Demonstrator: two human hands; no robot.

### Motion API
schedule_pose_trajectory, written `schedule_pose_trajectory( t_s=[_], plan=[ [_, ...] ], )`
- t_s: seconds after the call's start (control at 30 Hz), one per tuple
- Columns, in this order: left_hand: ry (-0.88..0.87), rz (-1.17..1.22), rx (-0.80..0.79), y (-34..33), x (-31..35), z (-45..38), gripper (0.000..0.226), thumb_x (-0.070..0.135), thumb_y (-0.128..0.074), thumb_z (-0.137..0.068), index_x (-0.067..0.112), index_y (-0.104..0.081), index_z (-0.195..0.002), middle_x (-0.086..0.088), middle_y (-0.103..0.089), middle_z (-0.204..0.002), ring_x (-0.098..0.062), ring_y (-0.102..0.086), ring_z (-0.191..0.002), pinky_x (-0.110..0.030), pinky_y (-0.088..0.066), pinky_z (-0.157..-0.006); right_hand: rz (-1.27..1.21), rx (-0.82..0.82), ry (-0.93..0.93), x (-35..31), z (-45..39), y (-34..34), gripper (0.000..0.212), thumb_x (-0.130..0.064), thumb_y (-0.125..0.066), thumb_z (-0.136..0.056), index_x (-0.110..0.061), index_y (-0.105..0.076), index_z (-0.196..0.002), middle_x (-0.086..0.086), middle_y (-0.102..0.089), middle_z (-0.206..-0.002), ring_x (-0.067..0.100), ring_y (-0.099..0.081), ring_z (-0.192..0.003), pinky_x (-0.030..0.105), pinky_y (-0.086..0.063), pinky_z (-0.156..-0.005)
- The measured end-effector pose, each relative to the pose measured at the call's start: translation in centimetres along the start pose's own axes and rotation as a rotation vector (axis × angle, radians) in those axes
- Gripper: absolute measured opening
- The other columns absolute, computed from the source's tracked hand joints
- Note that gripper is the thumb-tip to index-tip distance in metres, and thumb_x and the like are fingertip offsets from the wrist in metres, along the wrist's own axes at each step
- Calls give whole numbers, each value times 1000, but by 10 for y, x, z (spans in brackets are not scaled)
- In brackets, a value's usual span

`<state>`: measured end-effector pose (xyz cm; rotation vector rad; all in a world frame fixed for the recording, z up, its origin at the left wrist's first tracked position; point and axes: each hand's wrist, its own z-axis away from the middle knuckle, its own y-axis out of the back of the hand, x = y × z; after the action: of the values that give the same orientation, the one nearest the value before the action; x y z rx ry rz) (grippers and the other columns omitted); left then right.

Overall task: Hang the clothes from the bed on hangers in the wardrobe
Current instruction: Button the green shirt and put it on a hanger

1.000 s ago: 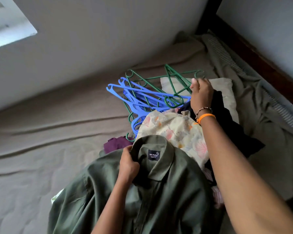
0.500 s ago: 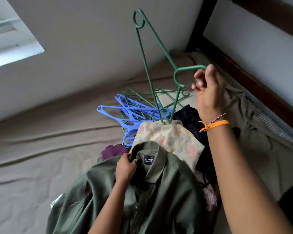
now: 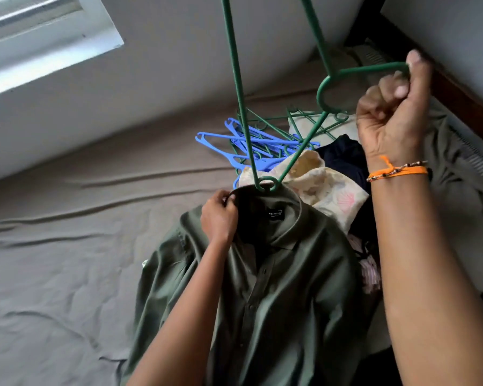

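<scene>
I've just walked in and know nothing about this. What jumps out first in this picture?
A green hanger held up in the middle of the view, its hook gripped by the right hand, with one corner at the collar of an olive shirt. The left hand pinches that collar. Behind them a tangle of blue hangers and more green ones lies on the bed, beside a floral garment.

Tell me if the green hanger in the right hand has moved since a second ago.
Yes. The green hanger has been lifted off the hanger pile on the bed; the right hand holds its hook, one end at the green shirt collar.
</scene>
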<state>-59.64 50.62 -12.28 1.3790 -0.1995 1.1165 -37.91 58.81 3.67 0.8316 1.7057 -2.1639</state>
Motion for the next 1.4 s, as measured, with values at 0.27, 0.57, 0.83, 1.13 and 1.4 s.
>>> schedule_pose_trajectory(
  t_s=[0.27,0.57,0.83,1.13,1.4],
  plan=[
    [-56,124,-123,35,11,3,15,26,-59,-84,20,-70,-93,-7,-72,-92,-27,-66,-92,-35,-49,-78,571,37,-126,45,30,25,45,-12,-51,-87,-20,-32,-47,-9,-21,-39,5,-15,-32,14,-18,-35],
    [25,501,-249,95,-2,-11,18,-4,-58,-86,10,-68,-94,13,-65,-59,1,-56,-58,-17,-49,-64,1365,-147,80,38,44,53,34,-28,-56,-70,-8,-38,-49,-11,-18,-42,4,-17,-45,23,-19,-44],
    [72,520,-362,121,-5,-15,30,-14,-49,-84,11,-64,-77,13,-65,-54,4,-58,-49,-8,-47,-54,1681,-251,21,42,48,80,40,-22,-62,-76,-13,-39,-46,-1,-24,-54,14,-22,-55,30,-15,-49],
    [-199,376,-302,61,14,49,22,18,-56,-94,15,-48,-115,2,-52,-97,-14,-55,-79,-31,-48,-75,1776,-339,142,105,55,92,23,-23,-55,-92,-7,-54,-108,14,-53,-112,32,-47,-108,32,-29,-91],
    [-108,-771,-598,3,-99,153,52,54,-58,-84,13,-50,-115,-6,-56,-122,-30,-56,-114,-37,-41,-91,1651,-60,268,136,154,165,5,-7,-51,-82,-7,-57,-84,10,-60,-84,28,-52,-82,37,-38,-78]
  ],
)
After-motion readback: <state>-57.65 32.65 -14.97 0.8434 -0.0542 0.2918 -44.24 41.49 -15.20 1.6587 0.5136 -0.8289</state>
